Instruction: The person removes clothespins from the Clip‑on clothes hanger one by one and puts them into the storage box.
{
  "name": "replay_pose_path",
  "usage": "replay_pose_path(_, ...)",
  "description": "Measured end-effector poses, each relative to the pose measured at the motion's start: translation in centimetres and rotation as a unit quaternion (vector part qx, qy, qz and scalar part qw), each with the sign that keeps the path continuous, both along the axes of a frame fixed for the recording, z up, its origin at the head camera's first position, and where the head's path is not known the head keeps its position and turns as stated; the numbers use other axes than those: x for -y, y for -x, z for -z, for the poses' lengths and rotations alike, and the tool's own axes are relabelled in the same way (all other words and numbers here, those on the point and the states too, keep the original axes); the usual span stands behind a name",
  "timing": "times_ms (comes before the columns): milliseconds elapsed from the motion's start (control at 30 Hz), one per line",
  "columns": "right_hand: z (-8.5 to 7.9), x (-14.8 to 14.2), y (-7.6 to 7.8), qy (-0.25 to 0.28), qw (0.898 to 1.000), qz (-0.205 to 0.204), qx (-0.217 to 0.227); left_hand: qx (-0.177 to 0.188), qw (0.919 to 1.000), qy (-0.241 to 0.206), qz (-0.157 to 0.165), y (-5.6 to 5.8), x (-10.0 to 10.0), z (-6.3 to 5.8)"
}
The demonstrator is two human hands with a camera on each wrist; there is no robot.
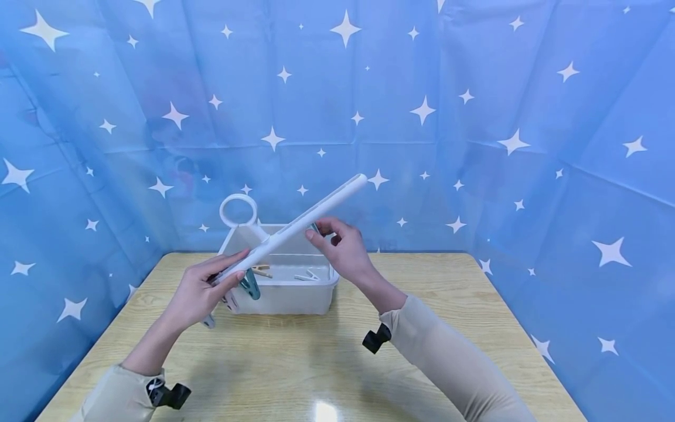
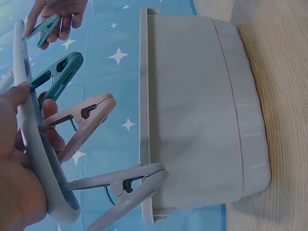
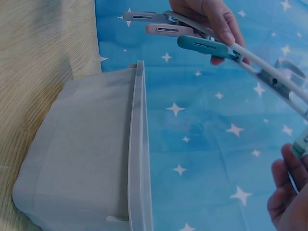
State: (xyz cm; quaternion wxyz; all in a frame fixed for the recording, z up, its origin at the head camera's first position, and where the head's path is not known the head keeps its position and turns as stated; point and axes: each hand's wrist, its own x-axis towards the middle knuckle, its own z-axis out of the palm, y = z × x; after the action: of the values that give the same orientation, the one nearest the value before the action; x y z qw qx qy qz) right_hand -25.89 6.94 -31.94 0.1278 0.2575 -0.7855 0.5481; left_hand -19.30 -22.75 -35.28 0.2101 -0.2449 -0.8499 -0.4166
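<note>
Left hand (image 1: 194, 290) grips hanger (image 1: 329, 203) — upper end free; right hand (image 1: 344, 249) pinches green clip (image 2: 53, 21).

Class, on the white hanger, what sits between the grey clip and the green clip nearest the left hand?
A pink clip sits between the grey clip and that green clip on the white hanger; both wrist views show it.

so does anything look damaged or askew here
Nothing looks damaged or spilled. The white clip hanger slants, but that seems simply how the left hand holds it; the white bin stands upright on the table.
</note>
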Motion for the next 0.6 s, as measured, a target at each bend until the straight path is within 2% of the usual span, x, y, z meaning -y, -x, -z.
replay_pose_path(600, 0.04, -0.13, -0.14, -0.005, 1.000, -0.005, 0.005, 0.009, 0.9997, -0.008, -0.020, -0.16, 0.25, 0.00)
